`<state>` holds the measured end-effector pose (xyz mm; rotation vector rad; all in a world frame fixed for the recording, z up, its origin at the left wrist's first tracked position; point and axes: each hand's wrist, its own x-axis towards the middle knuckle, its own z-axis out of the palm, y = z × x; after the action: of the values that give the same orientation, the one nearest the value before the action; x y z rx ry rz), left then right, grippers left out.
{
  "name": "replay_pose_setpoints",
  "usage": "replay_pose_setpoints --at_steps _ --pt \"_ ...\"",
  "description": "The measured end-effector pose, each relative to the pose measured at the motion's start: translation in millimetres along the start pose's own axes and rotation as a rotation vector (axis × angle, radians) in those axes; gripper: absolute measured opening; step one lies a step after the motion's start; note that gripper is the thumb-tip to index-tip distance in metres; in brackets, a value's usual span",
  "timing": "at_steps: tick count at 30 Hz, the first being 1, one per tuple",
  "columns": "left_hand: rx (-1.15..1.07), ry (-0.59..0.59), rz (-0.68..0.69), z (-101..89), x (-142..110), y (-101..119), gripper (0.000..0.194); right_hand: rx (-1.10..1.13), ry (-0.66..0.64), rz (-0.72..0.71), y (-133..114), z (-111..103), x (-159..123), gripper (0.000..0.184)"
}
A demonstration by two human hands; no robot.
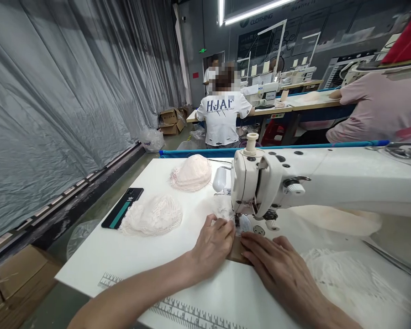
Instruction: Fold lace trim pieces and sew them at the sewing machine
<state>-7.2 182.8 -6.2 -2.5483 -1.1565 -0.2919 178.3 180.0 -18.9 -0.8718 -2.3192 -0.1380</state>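
Observation:
My left hand is just left of the needle of a white sewing machine, its fingers curled and pinched on sheer white lace fabric. That fabric bunches up behind the fingers, beside the presser foot. My right hand lies in front of the needle with fingers stretched out and close together. Its fingertips rest at the edge of a brownish plate between the two hands. What lies under my left fingertips is hidden.
Two pale lace cups lie to the left, the nearer one overlapping a dark phone. White lace and metal scissors lie at right. A ruler scale marks the front edge. Other people work beyond the blue rail.

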Motion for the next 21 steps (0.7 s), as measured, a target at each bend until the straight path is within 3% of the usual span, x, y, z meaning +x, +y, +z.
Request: replay_pose_setpoints --at_steps 4,8,10,12,14,17,19,21 --pt "0.064 0.021 -0.05 -3.8 -13.5 22.5 0.023 0.055 -0.072 0.127 3.4 -3.9 3.0 0.029" --pt "0.034 0.171 -0.071 -13.8 -49.6 71.0 0.022 0.162 -0.227 0.21 -5.4 -7.3 1.3 0.023" --pt "-0.022 0.265 -0.03 -23.8 -65.7 90.7 0.017 0.204 -0.276 0.218 -15.4 -6.3 -2.3 0.023" --pt "-0.105 0.271 0.051 -37.4 -73.5 97.1 0.014 0.244 -0.281 0.235 -26.6 -4.4 -6.3 0.02" --pt "-0.183 0.203 0.081 -50.6 -71.5 88.1 0.015 0.323 -0.261 0.266 -36.4 -2.9 -9.5 0.008" --pt "-0.282 0.138 -0.175 -60.5 -56.7 55.3 0.021 0.512 -0.228 0.319 -45.5 -4.6 -11.9 0.009" --pt "-0.512 -0.093 -0.356 -59.5 -46.1 31.5 0.023 0.634 -0.247 0.354 -48.3 -9.0 -12.9 0.009" --pt "-0.779 -0.303 -0.407 -55.5 -39.7 14.5 0.041 0.708 -0.272 0.39 -50.3 -15.1 -14.8 0.011"
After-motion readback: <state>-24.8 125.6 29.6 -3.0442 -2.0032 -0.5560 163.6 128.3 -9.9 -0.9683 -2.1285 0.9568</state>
